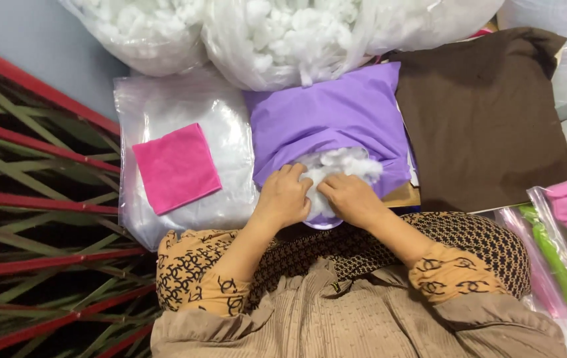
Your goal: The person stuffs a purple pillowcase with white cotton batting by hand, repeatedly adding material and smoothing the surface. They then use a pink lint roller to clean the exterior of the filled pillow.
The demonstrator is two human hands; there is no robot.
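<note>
While both hands sit low in the middle of the frame, they're working right at the mouth of the purple pillow cover (336, 119). The left hand (284, 199) is curled, fingers bent over the edge of the white stuffing (340, 166), pressing on it. The right hand (348, 199) mirrors it, fingers closed into the same tuft, and the two hands nearly touch at the knuckles. The stuffing bulges out of the cover's open end, just above the hands; the cover itself lies flat and runs up toward centre frame.

To the right of the purple cover, touching its edge, lies a brown cushion cover (482, 119), filling the upper right. To the left, a stack of clear plastic bags (164, 106) with a pink cloth square (176, 168) lying on top. Across the top of the frame, big clear sacks of white fibre fill (277, 36) lean against the purple cover. At the far right edge, packaged pink and green items (565, 258) in clear wrap. The left side is taken by a red and green woven mat (38, 219). Patterned sleeves (194, 272) show at the bottom.
</note>
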